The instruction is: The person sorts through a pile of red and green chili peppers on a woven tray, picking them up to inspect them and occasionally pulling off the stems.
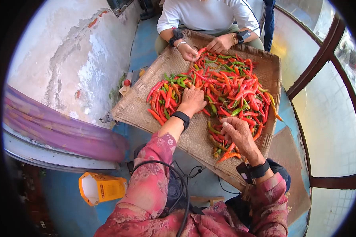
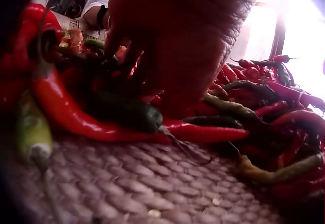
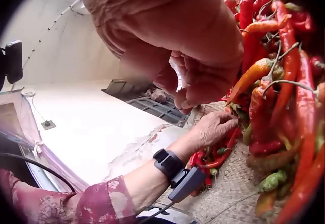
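A wide woven tray (image 1: 194, 134) bears a big heap of chili peppers (image 1: 229, 87), mostly red, with some green and orange ones. My left hand (image 1: 192, 100) reaches down between this heap and a smaller chili pile (image 1: 162, 98) on the left. Its fingertips are hidden among the chilies; I cannot tell whether they grip one. A red chili (image 2: 76, 115) and a dark green chili (image 2: 127, 113) lie beside it in the left wrist view. Over the near right edge of the heap hovers my right hand (image 1: 240, 136), fingers loosely curled, thumb close to them, nothing visible between.
Across the tray sits a person in a white top (image 1: 201, 15), both hands at the heap's far edge, a red chili at their fingers. An orange box (image 1: 106, 187) stands on the blue floor at left. Cables (image 1: 184, 189) hang near my lap. Windows (image 1: 332, 130) line the right side.
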Demonstrator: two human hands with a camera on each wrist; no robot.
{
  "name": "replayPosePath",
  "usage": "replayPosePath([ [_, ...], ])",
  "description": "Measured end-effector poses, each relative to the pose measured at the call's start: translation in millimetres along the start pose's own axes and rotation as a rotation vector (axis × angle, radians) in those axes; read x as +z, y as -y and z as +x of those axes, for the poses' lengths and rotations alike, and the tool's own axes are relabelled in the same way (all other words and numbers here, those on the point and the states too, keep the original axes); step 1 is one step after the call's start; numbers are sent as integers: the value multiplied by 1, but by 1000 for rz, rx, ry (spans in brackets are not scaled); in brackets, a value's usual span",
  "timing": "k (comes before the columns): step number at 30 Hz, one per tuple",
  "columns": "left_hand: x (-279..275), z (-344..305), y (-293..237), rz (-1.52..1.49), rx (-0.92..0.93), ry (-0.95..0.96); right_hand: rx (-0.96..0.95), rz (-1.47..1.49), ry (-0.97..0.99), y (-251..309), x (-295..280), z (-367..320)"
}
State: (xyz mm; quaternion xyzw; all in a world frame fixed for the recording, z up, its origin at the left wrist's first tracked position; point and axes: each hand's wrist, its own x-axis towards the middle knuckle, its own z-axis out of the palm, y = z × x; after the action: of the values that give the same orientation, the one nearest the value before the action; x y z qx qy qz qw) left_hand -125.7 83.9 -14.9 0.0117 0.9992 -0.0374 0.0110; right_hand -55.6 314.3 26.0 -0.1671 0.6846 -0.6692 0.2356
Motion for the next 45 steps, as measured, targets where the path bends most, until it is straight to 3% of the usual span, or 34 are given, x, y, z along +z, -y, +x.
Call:
replayPosePath([
  [5, 17, -45, 25, 49, 248, -273, -80, -109, -31, 1, 1, -3],
  [10, -4, -82, 25, -49, 271, -248, -40, -132, 24, 1, 7, -7],
  [12, -7, -97, 21, -380, 278, -301, -23, -116, 11, 0, 11, -10],
  [14, -10, -100, 16, -442, 246, -270, -5, -137, 27, -4, 12, -9],
  [16, -19, -103, 5, -748, 251, -443, 5, -165, 42, -9, 14, -6],
  [20, -17, -104, -5, -707, 283, -584, 36, -49, 147, -25, 17, -1],
  [23, -28, -113, -19, -671, 312, -456, 118, -12, 180, -21, 20, -3],
  [25, -23, -116, -30, -646, 467, -592, 213, 166, 209, -26, 21, -2],
  [26, -28, -120, -33, -589, 567, -564, 288, 298, 224, -31, 21, -2],
  [31, -26, -129, -45, -690, 610, -477, 329, 597, 180, -36, 18, -6],
  [33, -28, -131, -46, -971, 530, -268, 292, 537, 148, -39, 11, -2],
  [34, -27, -131, -47, -982, 525, -251, 262, 484, 109, -34, 12, -3],
  [36, -22, -128, -48, -1360, 192, -189, 164, 465, 21, -21, 17, -3],
  [38, -17, -123, -44, -1591, 91, 13, 161, 403, 18, -12, 20, -5],
  [42, -25, -122, -41, -1672, 97, 193, 213, 277, 184, -22, 23, -6],
  [43, -26, -120, -38, -1514, 82, 146, 245, 256, 192, -21, 24, -8],
  [45, -27, -118, -35, -1473, 67, 84, 296, 198, 195, -16, 27, -10],
])
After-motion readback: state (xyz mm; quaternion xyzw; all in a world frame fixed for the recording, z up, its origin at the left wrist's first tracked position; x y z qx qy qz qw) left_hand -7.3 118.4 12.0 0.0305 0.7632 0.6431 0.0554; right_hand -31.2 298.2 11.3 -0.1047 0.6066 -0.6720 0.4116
